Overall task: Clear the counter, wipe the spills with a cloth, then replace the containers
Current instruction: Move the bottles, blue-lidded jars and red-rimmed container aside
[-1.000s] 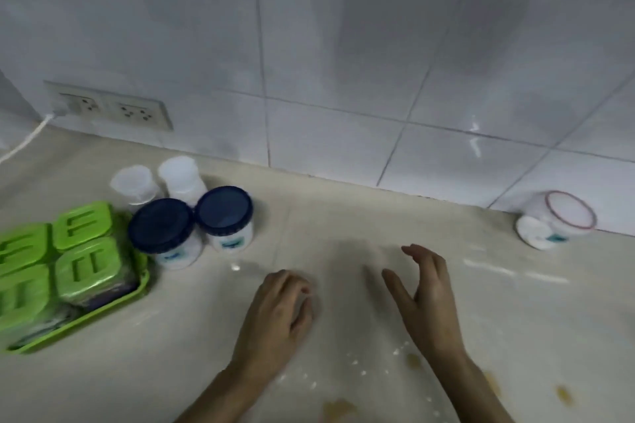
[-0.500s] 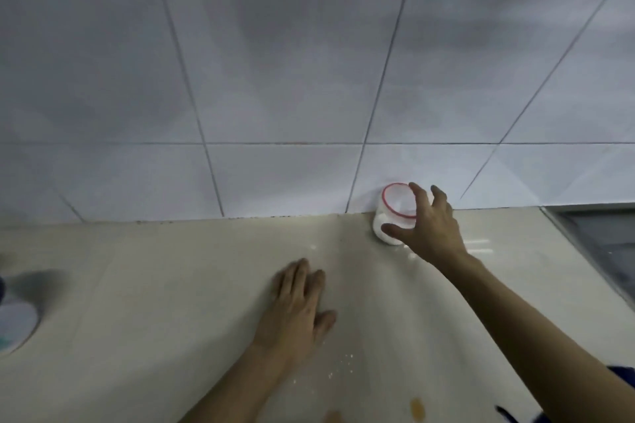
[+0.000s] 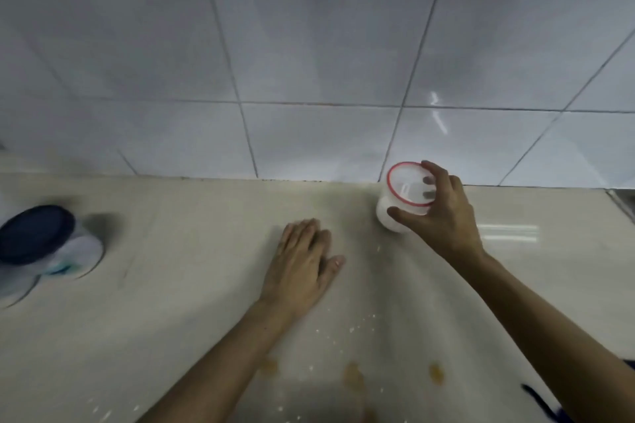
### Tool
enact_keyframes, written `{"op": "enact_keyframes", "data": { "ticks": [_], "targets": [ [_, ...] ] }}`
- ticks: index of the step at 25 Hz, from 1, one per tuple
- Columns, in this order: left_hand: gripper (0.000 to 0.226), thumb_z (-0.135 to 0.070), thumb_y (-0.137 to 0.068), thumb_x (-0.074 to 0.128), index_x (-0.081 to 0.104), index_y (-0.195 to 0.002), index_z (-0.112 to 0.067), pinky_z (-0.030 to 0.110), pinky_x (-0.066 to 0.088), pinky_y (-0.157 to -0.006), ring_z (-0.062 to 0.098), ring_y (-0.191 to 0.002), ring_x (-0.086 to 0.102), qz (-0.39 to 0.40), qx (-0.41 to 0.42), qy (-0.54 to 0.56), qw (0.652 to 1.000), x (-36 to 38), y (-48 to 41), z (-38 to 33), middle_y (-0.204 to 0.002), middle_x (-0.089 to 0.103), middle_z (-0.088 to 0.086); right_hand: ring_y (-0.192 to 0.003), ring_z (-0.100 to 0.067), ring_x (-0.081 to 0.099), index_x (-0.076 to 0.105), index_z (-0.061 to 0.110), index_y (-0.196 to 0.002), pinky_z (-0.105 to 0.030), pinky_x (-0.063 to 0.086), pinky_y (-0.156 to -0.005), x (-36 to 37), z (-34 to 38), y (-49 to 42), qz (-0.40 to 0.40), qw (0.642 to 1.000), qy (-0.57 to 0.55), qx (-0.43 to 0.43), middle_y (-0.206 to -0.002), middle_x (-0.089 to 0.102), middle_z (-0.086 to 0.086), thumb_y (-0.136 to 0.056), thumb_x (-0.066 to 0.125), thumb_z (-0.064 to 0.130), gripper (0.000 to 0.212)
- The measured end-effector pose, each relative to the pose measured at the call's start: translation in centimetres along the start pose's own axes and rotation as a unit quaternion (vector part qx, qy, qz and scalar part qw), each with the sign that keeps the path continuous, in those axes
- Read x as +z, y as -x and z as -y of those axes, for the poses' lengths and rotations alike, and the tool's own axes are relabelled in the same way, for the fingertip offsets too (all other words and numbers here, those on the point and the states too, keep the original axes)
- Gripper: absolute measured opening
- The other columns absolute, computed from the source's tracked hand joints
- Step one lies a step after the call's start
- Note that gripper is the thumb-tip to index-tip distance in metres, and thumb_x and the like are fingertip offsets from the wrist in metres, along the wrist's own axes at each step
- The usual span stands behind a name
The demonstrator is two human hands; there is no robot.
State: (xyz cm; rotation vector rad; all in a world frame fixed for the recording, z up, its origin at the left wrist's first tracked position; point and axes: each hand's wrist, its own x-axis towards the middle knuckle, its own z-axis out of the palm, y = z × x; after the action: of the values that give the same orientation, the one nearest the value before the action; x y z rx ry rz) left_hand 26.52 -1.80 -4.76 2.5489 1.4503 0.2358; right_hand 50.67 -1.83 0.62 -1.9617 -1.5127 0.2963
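A wall of large glossy white tiles (image 3: 309, 45) fills the upper half of the view, meeting the pale beige stone worktop (image 3: 171, 302) along a dark grout line. On the worktop's left edge stands a blurred white round tub with a dark blue lid (image 3: 37, 233), well apart from both hands. The left hand (image 3: 302, 268) lies palm down and flat on the worktop near the middle, its fingers (image 3: 309, 233) stretched out together and holding nothing. The right hand (image 3: 443, 216) reaches to the back of the worktop, close to the wall, and grasps a small clear plastic container with a red-rimmed lid (image 3: 405, 196); the thumb presses its near side low down while the fingers (image 3: 429, 178) curl over the lid's far edge, showing through the clear plastic. The container is tilted, lid towards the camera. Orange-brown spill spots (image 3: 436, 373) and scattered white crumbs (image 3: 350, 330) mark the worktop in the foreground between the forearms.
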Motion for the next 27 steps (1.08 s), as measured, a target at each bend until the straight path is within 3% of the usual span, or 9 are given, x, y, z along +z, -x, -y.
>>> {"op": "enact_keyframes", "data": {
  "ticks": [4,7,11,14,21,24,27],
  "targets": [
    [0.053,-0.049,-0.096,0.029,0.058,-0.123,-0.014,0.028,0.016,-0.116,0.024,-0.133,0.042,-0.011,-0.073,0.046,0.996,-2.5,7.8,5.6,-0.14,0.05,0.008,-0.108,-0.023,0.057,0.034,0.017,-0.139,-0.03,0.045,-0.083,2.8,8.2,3.8,0.037,0.997,-0.048,-0.042,-0.131,0.051,-0.01,-0.059,0.086,0.042,0.099],
    [0.041,-0.038,-0.096,0.039,0.062,-0.118,-0.013,0.026,0.03,-0.11,0.019,-0.121,0.048,-0.068,-0.14,0.082,0.984,-5.9,17.0,12.0,-0.128,0.056,0.004,-0.105,-0.017,0.057,0.035,0.015,-0.138,-0.027,0.046,-0.083,7.1,16.4,7.7,0.088,0.987,-0.098,-0.093,-0.129,0.053,-0.006,-0.055,0.087,0.042,0.102],
    [0.036,-0.031,-0.093,0.042,0.063,-0.114,-0.011,0.028,0.033,-0.107,0.019,-0.114,0.049,-0.122,-0.213,0.078,0.966,-8.2,27.7,18.7,-0.119,0.06,0.006,-0.106,-0.009,0.053,0.036,0.02,-0.139,-0.021,0.043,-0.087,13.3,26.2,13.9,0.147,0.971,-0.158,-0.101,-0.128,0.052,0.001,-0.051,0.089,0.038,0.104],
    [0.035,-0.033,-0.092,0.044,0.064,-0.112,-0.011,0.026,0.031,-0.108,0.019,-0.114,0.05,-0.13,-0.238,0.071,0.96,-7.6,31.9,21.8,-0.118,0.06,0.007,-0.118,-0.015,0.053,0.036,0.018,-0.139,-0.016,0.036,-0.092,18.0,31.5,17.9,0.164,0.965,-0.19,-0.071,-0.132,0.052,0.002,-0.05,0.09,0.037,0.106],
    [0.027,-0.022,-0.092,0.053,0.063,-0.113,-0.008,0.04,0.036,-0.108,0.024,-0.116,0.05,-0.151,-0.193,0.083,0.966,-6.7,34.6,23.3,-0.121,0.058,0.012,-0.12,-0.015,0.05,0.04,0.02,-0.133,-0.018,0.037,-0.092,23.8,36.8,22.7,0.169,0.964,-0.203,-0.012,-0.13,0.052,0.002,-0.053,0.089,0.034,0.095],
    [0.027,-0.022,-0.093,0.054,0.063,-0.114,-0.007,0.037,0.034,-0.111,0.026,-0.119,0.052,-0.133,-0.181,0.096,0.97,-6.1,35.4,22.8,-0.125,0.058,0.012,-0.121,-0.017,0.049,0.037,0.019,-0.136,-0.02,0.038,-0.093,25.0,37.2,23.0,0.161,0.966,-0.203,-0.009,-0.133,0.051,-0.002,-0.058,0.088,0.032,0.095],
    [0.031,-0.025,-0.094,0.05,0.062,-0.117,-0.008,0.028,0.022,-0.118,0.027,-0.124,0.05,-0.11,-0.169,0.101,0.974,-5.4,36.4,22.2,-0.13,0.056,0.012,-0.126,-0.017,0.046,0.031,0.014,-0.141,-0.015,0.036,-0.095,25.6,37.2,22.9,0.163,0.963,-0.214,-0.002,-0.14,0.046,-0.005,-0.062,0.087,0.028,0.098]
  ]
}}
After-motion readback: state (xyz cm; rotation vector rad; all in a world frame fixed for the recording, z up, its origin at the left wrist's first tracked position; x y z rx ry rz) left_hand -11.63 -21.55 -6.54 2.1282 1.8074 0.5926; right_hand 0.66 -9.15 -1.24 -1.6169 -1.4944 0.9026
